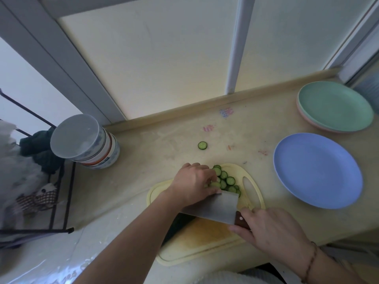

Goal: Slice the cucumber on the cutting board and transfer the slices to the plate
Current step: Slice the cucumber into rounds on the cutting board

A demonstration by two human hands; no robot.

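The right hand (pixel 272 230) grips the wooden handle of a broad steel cleaver (pixel 213 206). The left hand (pixel 194 181), fingers curled, gathers green cucumber slices (pixel 225 180) against the blade on the pale yellow plastic cutting board (pixel 205 247). Slices could slide off during the carry to the round blue plate (pixel 317 171); one stray slice (pixel 202 145) lies on the counter.

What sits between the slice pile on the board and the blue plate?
In the head view, only the cutting board's handle end with its oval slot, then bare countertop, lies between the cucumber slices and the blue plate.
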